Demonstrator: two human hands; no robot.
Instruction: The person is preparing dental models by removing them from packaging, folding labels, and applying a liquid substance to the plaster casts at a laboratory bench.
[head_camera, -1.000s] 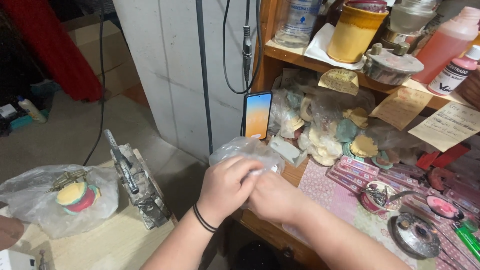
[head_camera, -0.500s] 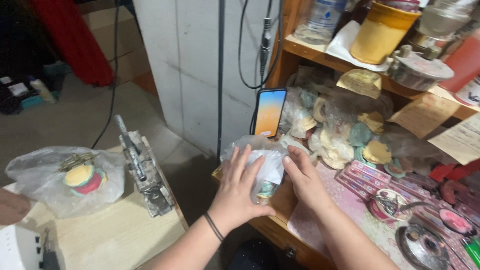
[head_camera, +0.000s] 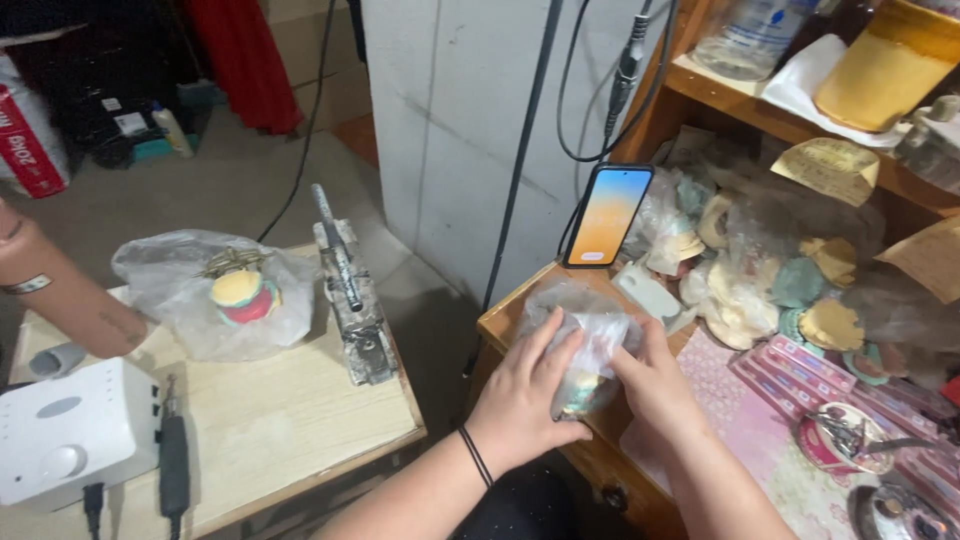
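Observation:
Both my hands press around a clear plastic bag (head_camera: 585, 330) that rests on the corner of a wooden desk (head_camera: 500, 318). My left hand (head_camera: 525, 395) cups the bag's left side, its fingers spread over the plastic. My right hand (head_camera: 655, 385) grips the right side. Pale, rounded, coloured pieces show through the bag, low between my palms. A black band circles my left wrist. Behind the bag, a phone (head_camera: 608, 215) with a lit orange and blue screen leans upright.
Left of the desk, a low wooden table (head_camera: 280, 420) holds a plastic bag with coloured rolls (head_camera: 225, 295), a metal hand tool (head_camera: 350, 295) and a white device (head_camera: 65, 430). Another person's arm (head_camera: 55, 290) reaches in there. Shelves with jars and bagged clutter (head_camera: 780, 270) stand behind.
The view has swung right and closer. My hands have lowered the bag onto the desk corner and now press it from both sides.

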